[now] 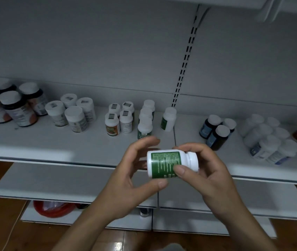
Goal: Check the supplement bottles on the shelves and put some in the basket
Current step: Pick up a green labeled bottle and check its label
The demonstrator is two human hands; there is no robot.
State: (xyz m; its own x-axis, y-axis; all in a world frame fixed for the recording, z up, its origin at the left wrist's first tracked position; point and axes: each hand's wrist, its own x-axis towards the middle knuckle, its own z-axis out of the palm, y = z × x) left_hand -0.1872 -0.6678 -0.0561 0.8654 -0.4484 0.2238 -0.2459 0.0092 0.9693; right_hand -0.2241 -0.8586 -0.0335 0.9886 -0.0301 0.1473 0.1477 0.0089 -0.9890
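Observation:
A white bottle with a green label (pixel 164 163) lies sideways in front of the shelf, cap to the right. My left hand (pixel 129 180) holds its base end between thumb and fingers. My right hand (pixel 211 171) grips the cap end, thumb on the label. On the shelf (pixel 53 142) behind stand more green-label bottles (pixel 145 128), with one more (pixel 168 119) standing apart to the right. No basket is clearly in view.
The shelf also carries dark bottles (pixel 17 107) at the left, white-capped bottles (pixel 71 115), small brown-label bottles (pixel 120 120), blue-label dark bottles (pixel 216 133) and white bottles (pixel 267 140) at the right. A red object (pixel 51 208) lies under the lower shelf (pixel 53 180).

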